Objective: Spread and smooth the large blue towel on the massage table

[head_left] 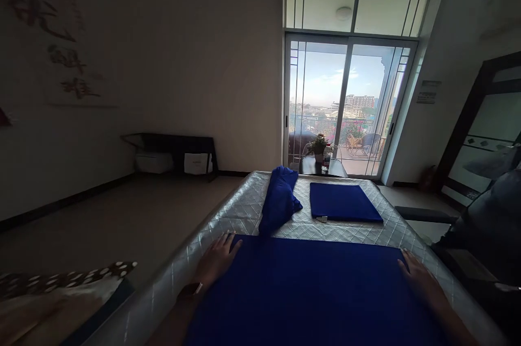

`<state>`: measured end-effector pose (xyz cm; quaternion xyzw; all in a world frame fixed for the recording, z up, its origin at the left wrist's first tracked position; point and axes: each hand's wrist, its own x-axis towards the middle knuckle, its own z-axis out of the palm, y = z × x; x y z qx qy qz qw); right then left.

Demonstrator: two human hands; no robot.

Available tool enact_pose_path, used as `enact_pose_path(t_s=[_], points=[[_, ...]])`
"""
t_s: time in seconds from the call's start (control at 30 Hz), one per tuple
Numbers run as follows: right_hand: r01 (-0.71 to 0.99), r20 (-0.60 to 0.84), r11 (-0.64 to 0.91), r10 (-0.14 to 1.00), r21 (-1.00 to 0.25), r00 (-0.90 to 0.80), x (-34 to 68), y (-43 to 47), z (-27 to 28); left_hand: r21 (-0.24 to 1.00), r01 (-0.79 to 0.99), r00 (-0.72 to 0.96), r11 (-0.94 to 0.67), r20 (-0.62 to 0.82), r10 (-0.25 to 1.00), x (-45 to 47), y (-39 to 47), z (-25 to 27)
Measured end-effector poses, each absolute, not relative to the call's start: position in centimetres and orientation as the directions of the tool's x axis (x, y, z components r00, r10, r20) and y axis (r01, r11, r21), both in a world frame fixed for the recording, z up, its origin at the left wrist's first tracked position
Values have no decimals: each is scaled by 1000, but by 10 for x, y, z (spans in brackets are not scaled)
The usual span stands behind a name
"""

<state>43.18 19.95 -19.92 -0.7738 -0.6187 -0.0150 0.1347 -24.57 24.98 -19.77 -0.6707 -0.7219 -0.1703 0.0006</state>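
A blue cloth lies spread flat in front of me on the silver quilted table cover. My left hand rests at its far left corner, fingers apart, with a dark band on the wrist. Against the far right corner lies my right hand, its fingers stretched out. Both hands touch the cloth's edges without gripping it. Beyond it sits a neatly folded blue cloth with a small white tag at its near edge. To the left of that is a crumpled blue cloth.
Past the table's far end stands a small dark table with a potted plant, before a sliding glass door. A low black bench is along the left wall. Polka-dot fabric shows at lower left, a grey stool at right.
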Motion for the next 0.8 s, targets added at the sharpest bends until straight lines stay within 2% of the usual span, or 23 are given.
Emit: enact_pose_path(t_s=[0.23,0.37,0.43,0.53,0.63,0.7,0.8], points=[[964,184,-223,951,-143,247,423,200,-191,260,964,-97,51,164,982,-239,243,-182],[968,139,-247,958,-39,250,413,199,-176,243,969,-86,39,186,979,-234,238,-176],[969,174,-246,956,26,238,401,193,-164,237,971,-80,31,201,976,-233,236,-175],[984,245,-169,958,53,151,371,182,-147,222,975,-87,29,260,962,-232,232,-172],[998,228,-65,972,17,59,327,180,-141,190,982,-71,-15,435,897,-225,226,-158],[1000,210,10,978,-8,-9,291,183,-142,186,977,-2,-107,509,861,-209,221,-143],[985,189,155,972,-79,-138,234,190,-143,208,925,189,-317,471,861,-160,211,-124]])
